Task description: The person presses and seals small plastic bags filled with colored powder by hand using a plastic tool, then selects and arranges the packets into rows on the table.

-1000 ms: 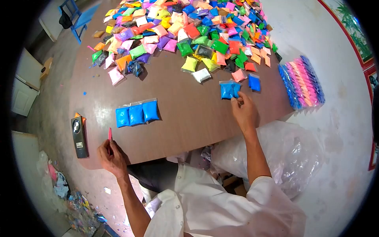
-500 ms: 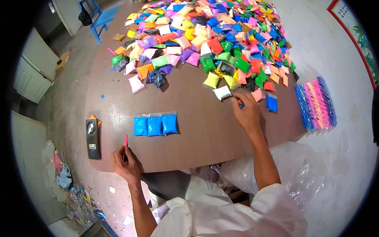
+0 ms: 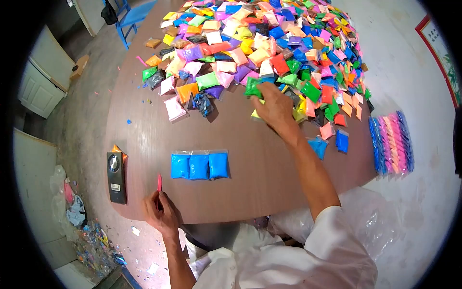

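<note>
Worktop (image 3: pixel 260 197): plain brown. Near its front edge, three joined blue plastic packets (image 3: pixel 198 165) with clear top strip. Front-left corner: dark grey oblong device (image 3: pixel 116 180), silver disc, white label; orange plastic packet (image 3: pixel 124 156) beside it. Front edge: slim pink tool (image 3: pixel 160 183). Far edge, I see a multicoloured heap of plastic packets (image 3: pixel 279 65); green plastic packet (image 3: pixel 251 87) on its near side. Right edge: plastic-wrapped bundle (image 3: pixel 392 143) striped blue, pink, peach.

With a clock face centred on the view, we record a blue chair (image 3: pixel 137 17) and black bag (image 3: pixel 109 14) at 11; carton (image 3: pixel 80 67), 10; white door (image 3: pixel 42 91), between 9 and 10; flat dark device (image 3: pixel 117 179), between 8 and 9; heaped scraps (image 3: pixel 97 246), 8; red-framed picture (image 3: pixel 443 58), 2.
</note>
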A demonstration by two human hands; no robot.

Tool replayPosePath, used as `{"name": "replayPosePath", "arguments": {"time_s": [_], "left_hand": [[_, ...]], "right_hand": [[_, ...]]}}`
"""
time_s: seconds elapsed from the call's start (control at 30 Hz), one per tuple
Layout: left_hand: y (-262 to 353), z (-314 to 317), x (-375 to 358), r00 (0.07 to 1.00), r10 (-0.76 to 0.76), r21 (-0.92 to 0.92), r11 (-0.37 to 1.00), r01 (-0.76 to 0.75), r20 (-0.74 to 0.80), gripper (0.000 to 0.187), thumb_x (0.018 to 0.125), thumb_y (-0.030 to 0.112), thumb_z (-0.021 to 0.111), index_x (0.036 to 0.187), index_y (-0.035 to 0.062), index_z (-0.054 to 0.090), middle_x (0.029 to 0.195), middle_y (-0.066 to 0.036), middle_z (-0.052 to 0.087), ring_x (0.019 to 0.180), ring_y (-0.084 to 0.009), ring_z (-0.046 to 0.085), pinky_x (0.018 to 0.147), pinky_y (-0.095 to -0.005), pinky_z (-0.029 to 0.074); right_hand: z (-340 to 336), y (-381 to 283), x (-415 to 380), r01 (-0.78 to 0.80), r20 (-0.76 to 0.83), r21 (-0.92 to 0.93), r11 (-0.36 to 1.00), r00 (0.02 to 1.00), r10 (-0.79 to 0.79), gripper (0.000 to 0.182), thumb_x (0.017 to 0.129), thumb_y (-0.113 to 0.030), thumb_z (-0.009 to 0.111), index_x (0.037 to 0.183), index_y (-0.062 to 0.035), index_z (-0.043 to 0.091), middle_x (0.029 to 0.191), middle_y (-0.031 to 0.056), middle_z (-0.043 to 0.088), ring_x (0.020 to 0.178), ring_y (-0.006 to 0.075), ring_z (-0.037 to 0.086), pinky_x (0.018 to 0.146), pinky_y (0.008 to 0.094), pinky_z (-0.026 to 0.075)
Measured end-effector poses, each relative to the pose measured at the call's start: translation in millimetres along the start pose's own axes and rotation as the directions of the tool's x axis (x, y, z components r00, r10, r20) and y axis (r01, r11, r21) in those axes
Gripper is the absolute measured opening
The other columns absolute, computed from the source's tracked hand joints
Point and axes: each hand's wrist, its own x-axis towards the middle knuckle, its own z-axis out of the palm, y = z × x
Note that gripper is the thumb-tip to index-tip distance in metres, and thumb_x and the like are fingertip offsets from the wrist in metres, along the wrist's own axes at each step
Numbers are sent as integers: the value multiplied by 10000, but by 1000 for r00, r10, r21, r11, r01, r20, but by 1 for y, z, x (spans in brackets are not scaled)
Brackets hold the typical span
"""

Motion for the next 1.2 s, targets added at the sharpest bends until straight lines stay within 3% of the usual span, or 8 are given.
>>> {"name": "replayPosePath", "arguments": {"time_s": [0.1, 0.17, 0.33, 0.47, 0.9, 0.97, 1.0, 1.2], "left_hand": [[1, 1, -1, 999, -36, -13, 999, 36, 26, 100, 1021, 53, 693, 1080, -25, 703, 986, -103, 671, 834, -183, 625, 742, -306, 515], [-3, 1, -3, 996, -93, -41, 995, 93, 14, 97, 1020, 50, 694, 1084, -21, 704, 988, -97, 668, 834, -177, 619, 742, -301, 513], [4, -2, 1, 998, -62, 1, 998, 62, 16, 99, 1013, 49, 704, 1084, -20, 705, 980, -85, 661, 824, -166, 608, 734, -292, 506], [4, 1, 0, 998, -63, -31, 998, 63, -10, 86, 990, 4, 712, 1072, -21, 714, 917, -102, 639, 759, -194, 595, 669, -318, 487], [-1, 1, 0, 1000, 14, -24, 1000, -14, -20, 79, 983, 10, 719, 1054, -24, 714, 910, -112, 650, 751, -199, 605, 668, -319, 494], [-2, 1, -1, 999, 25, 8, 1000, -25, -28, 80, 991, 18, 712, 1061, -21, 712, 909, -92, 648, 756, -172, 592, 670, -300, 487], [-2, 0, -1, 999, 30, -2, 1000, -30, -14, 80, 991, 18, 712, 1061, -21, 712, 909, -92, 648, 756, -172, 592, 670, -300, 487], [-6, -1, -2, 999, 25, 5, 1000, -26, 26, 110, 1030, 73, 701, 1092, -18, 706, 941, -66, 645, 780, -138, 579, 679, -278, 483]], "right_hand": [[7, -5, -6, 82, -59, 71, 994, 995, -78, 253, 942, -332, 675, 1038, -101, 713, 1058, 124, 728, 928, 381, 724, 771, 532, 571], [6, 5, -3, -85, -54, -23, 996, 995, 84, 278, 935, -265, 699, 1145, -91, 752, 1062, 143, 743, 958, 367, 720, 810, 485, 566], [8, 34, 20, -198, -74, -192, 961, 980, 187, 324, 875, -336, 768, 888, -23, 687, 766, 199, 724, 752, 422, 720, 667, 548, 545], [8, 27, 35, -275, -16, -229, 934, 960, 279, 351, 865, -357, 778, 919, -19, 700, 807, 204, 742, 770, 430, 727, 675, 547, 549], [0, 51, 2, -377, -167, 166, 911, 900, 403, 311, 840, -228, 775, 1071, -45, 678, 947, 152, 765, 840, 345, 742, 749, 474, 582], [-23, 46, -33, -383, -21, 648, 658, 855, 518, 391, 827, -178, 800, 1140, 9, 660, 916, 111, 749, 792, 210, 721, 677, 352, 571], [-38, 48, -48, -421, 65, 719, 554, 833, 549, 468, 826, -128, 809, 1211, 70, 631, 934, 88, 729, 785, 119, 679, 626, 261, 533], [-126, 63, -159, -579, 86, 638, 508, 709, 700, 487, 889, -129, 804, 1291, 90, 637, 955, 100, 739, 776, 121, 683, 607, 253, 515]]}}
